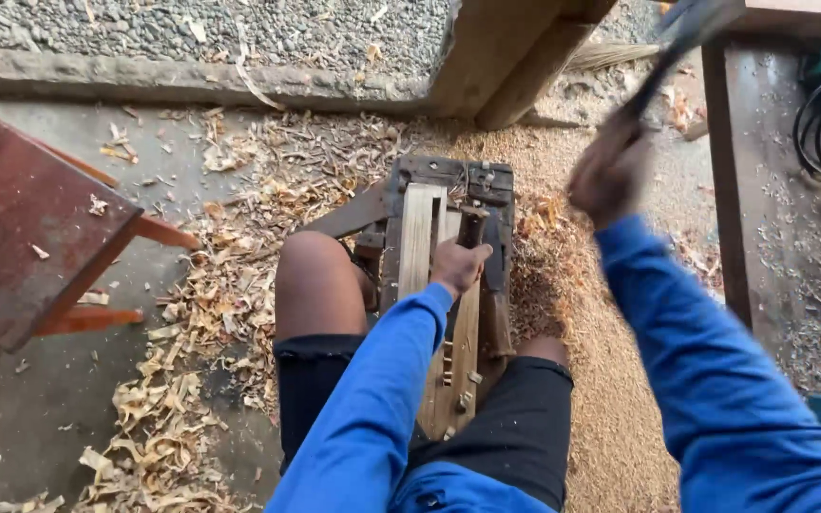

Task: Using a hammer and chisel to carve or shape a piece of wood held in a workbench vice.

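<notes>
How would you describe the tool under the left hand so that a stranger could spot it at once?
Start at the low wooden bench between the person's knees. On its pale plank stands a short dark tool, gripped by the left hand. Unlike the blurred hammer raised in the right hand, it is upright against the wood.

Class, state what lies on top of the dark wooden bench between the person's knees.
Pale wooden strips lie on the bench; the left hand holds a chisel handle there. Its tip is hidden.

No packages, labels, signs or screens anywhere in view.
</notes>
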